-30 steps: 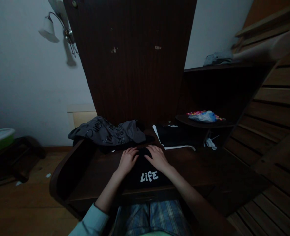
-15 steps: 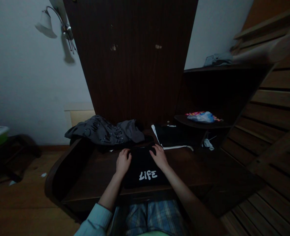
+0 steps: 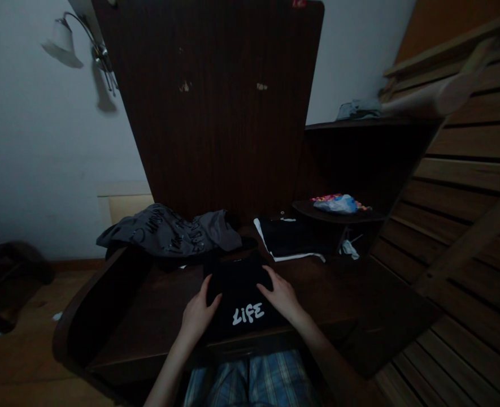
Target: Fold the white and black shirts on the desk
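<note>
Both hands lie flat with fingers spread on a folded black shirt (image 3: 241, 294) printed "LIFE", gripping nothing: the left hand (image 3: 199, 314) presses its left edge, the right hand (image 3: 281, 294) its right edge. The shirt sits at the near edge of a dark wooden desk (image 3: 148, 305), straight ahead of the person, whose plaid shorts (image 3: 253, 381) show below the desk edge.

Farther back on the left, a crumpled grey garment (image 3: 169, 234) with dark lettering lies in a heap, near the shirt's far edge; whether the two touch cannot be told in the dim light. To the right of it rests a folded black garment (image 3: 287, 240) with a white edge. Beyond that, a small round shelf (image 3: 334, 215) carries a colourful plastic bag (image 3: 337, 202).

Behind the desk a tall dark wooden panel (image 3: 216, 107) rises. A wall lamp (image 3: 63, 42) hangs on the white wall at far left, and a wooden staircase (image 3: 465, 169) climbs on the right.
</note>
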A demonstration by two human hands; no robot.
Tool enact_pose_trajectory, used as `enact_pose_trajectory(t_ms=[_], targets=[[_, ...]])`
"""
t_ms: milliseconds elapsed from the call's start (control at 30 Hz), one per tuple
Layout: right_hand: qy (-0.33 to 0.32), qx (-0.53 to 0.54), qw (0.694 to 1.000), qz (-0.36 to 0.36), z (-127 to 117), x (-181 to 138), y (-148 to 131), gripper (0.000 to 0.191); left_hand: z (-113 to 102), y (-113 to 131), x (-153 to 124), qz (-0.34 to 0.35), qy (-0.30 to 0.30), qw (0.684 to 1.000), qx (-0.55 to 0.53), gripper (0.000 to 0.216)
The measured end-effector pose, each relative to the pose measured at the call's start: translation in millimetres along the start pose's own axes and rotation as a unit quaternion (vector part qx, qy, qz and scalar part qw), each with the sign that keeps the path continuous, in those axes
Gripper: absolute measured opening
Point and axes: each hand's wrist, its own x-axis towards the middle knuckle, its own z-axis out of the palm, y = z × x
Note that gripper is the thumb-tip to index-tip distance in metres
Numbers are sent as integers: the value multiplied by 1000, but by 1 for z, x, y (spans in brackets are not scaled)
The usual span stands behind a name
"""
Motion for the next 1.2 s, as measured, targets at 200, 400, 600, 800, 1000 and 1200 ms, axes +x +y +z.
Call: enact_pose_trajectory(t_ms=[200,400,600,800,1000,1200], targets=[[-12,80,994,-74,-3,-10,0,44,16,-9,-1,101,39,990,-95,48],[54,-2,994,-90,-51,11,5,40,9,42,15,177,77,972,-133,46],[164,-120,976,-77,-132,71,39,41,18,134,80,298,67,944,-122,55],[172,-219,960,-19,-161,130,81,43,56,188,154,273,36,960,-47,57],[40,-247,968,3,-118,141,104,45,62,149,157,271,6,962,41,60],[42,-196,980,9,-73,139,74,33,9,61,139,249,115,951,143,51]])
